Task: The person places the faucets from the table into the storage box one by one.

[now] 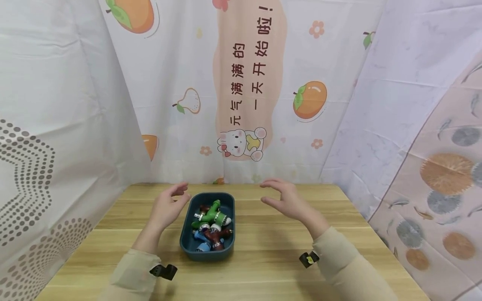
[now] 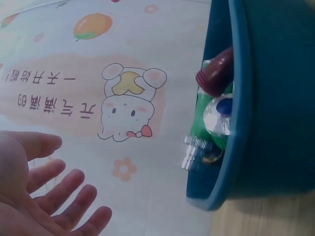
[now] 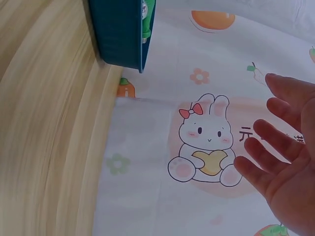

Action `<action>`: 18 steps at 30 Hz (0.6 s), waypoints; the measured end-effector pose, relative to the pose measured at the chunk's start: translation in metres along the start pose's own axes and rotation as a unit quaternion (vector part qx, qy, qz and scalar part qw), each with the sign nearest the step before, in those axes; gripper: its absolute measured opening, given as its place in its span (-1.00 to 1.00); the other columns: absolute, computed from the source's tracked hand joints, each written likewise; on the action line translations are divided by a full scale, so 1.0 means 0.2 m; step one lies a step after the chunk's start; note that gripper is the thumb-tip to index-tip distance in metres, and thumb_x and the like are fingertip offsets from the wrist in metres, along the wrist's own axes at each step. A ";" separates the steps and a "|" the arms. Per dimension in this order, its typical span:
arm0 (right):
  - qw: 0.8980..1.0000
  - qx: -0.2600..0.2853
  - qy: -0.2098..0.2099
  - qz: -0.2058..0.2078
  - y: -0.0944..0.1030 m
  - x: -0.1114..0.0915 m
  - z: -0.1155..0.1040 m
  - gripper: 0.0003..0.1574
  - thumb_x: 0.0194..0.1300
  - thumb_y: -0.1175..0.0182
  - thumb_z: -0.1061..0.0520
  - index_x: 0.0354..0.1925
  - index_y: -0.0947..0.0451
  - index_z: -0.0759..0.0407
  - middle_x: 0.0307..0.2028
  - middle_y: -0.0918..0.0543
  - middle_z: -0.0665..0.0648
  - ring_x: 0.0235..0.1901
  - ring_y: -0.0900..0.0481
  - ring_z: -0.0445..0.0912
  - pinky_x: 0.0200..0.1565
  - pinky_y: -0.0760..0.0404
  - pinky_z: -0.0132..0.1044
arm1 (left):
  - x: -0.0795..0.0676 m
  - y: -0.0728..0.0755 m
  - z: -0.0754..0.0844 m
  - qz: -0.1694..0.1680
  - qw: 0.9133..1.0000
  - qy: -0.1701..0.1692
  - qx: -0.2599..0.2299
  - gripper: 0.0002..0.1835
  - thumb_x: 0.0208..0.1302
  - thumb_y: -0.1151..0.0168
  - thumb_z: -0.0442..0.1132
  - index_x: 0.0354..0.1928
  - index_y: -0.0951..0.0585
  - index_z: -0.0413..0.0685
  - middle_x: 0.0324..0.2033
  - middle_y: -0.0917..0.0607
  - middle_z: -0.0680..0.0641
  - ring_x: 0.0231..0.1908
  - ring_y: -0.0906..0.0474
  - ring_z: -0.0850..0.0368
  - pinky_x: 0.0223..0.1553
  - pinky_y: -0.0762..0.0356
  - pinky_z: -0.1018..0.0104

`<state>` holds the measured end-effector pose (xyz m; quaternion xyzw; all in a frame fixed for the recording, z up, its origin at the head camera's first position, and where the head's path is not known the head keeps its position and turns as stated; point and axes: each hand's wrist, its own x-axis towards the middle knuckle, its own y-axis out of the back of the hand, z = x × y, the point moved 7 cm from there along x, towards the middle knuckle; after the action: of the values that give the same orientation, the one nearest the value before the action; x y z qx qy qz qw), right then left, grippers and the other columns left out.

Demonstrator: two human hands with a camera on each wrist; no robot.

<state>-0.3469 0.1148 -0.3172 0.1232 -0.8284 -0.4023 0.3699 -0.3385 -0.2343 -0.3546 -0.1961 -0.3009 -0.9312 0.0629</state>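
Note:
A dark teal plastic bin [image 1: 207, 256] stands on the table, holding several tap-like plastic pieces with metallic tips. A green piece [image 1: 214, 215] lies across the top, with a dark red piece [image 1: 217, 239] and a blue piece [image 1: 203, 247] nearer the front. My left hand [image 1: 169, 207] hovers just left of the bin, fingers relaxed and palm toward it. To the bin's right, farther off, my right hand [image 1: 288, 200] is raised over the table with fingers apart. Both palms, seen in the wrist views, hold nothing.
The wood-grain table [image 1: 263, 267] reaches back to a printed curtain [image 1: 180, 138] with fruit and a cartoon rabbit. Fabric hangs at the left [image 1: 56, 104] and right [image 1: 376, 138] sides too. A black wrist strap [image 1: 163, 271] shows at the left sleeve, another [image 1: 308, 259] at the right.

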 end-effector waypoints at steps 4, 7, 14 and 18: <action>0.999 -0.004 0.027 0.027 0.04 -0.02 -0.02 -0.51 0.29 -0.43 0.08 0.16 -0.64 0.14 0.19 -0.61 0.13 0.22 -0.54 0.09 0.20 -0.52 0.09 | 0.00 0.02 0.02 0.003 1.000 -0.025 0.018 -0.56 0.47 -0.23 -0.15 0.28 -0.56 -0.20 0.19 -0.62 -0.24 0.16 -0.52 -0.18 0.09 -0.56 -0.17; 0.997 -0.012 0.052 0.047 0.07 -0.03 -0.03 -0.52 0.28 -0.44 0.11 0.15 -0.65 0.15 0.17 -0.62 0.16 0.20 -0.55 0.10 0.18 -0.54 0.08 | 0.00 0.03 0.03 0.006 0.999 -0.044 0.032 -0.57 0.46 -0.24 -0.14 0.26 -0.58 -0.19 0.18 -0.62 -0.22 0.15 -0.53 -0.17 0.08 -0.57 -0.16; 0.996 -0.022 0.062 0.062 0.09 -0.08 0.01 -0.50 0.27 -0.45 0.11 0.16 -0.64 0.17 0.22 -0.58 0.20 0.24 -0.50 0.15 0.21 -0.50 0.12 | -0.02 0.05 0.04 0.018 0.991 -0.112 0.074 -0.59 0.43 -0.29 -0.15 0.23 -0.60 -0.16 0.13 -0.63 -0.19 0.10 -0.56 -0.17 0.04 -0.58 -0.20; 0.996 -0.033 0.055 0.056 0.09 -0.12 0.05 -0.47 0.28 -0.43 0.09 0.19 -0.62 0.17 0.25 -0.54 0.23 0.27 -0.47 0.18 0.23 -0.47 0.16 | -0.05 0.05 0.03 0.035 0.981 -0.155 0.109 -0.60 0.38 -0.33 -0.23 0.21 -0.61 -0.17 0.12 -0.64 -0.19 0.07 -0.58 -0.19 0.01 -0.58 -0.22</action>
<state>-0.3363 0.1444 -0.3193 0.0858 -0.7987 -0.4006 0.4407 -0.3242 -0.2399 -0.3491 -0.3405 -0.3992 -0.8484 0.0692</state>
